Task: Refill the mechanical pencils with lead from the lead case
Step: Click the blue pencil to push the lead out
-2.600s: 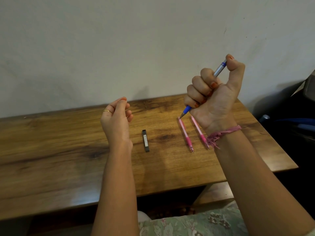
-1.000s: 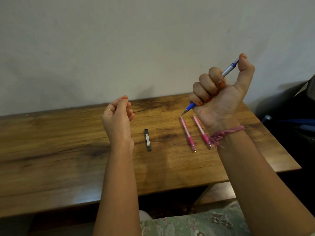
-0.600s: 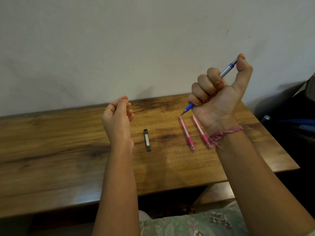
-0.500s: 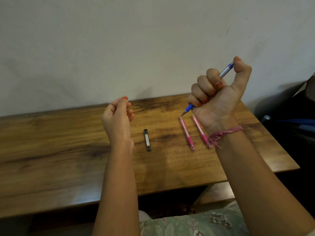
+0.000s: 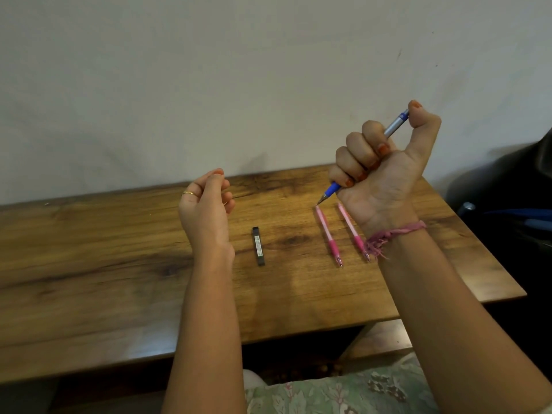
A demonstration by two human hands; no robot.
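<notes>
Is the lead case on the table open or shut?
Cannot tell. The lead case lies flat on the table, untouched by either hand; its cap end is too small to read.

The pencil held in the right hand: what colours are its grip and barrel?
The pencil has a blue grip and a silver-grey barrel, seen in the head view, the only one.

Surface (image 5: pixel 119 279): warm brown wood, dark grain streaks. Lead case (image 5: pixel 258 245), centre frame: black, pale label. Two pencils (image 5: pixel 328 236) (image 5: pixel 352 231) right of centre: pink, deeper pink near tips. Pencil (image 5: pixel 395 125) in my right hand (image 5: pixel 385 171): silver barrel, blue ends. My nails orange; wrist thread (image 5: pixel 394 233) pink; ring (image 5: pixel 188 193) gold. Wall (image 5: pixel 209 70) off-white. Cloth (image 5: pixel 343 392), lower frame: pale green, leaf print.
</notes>
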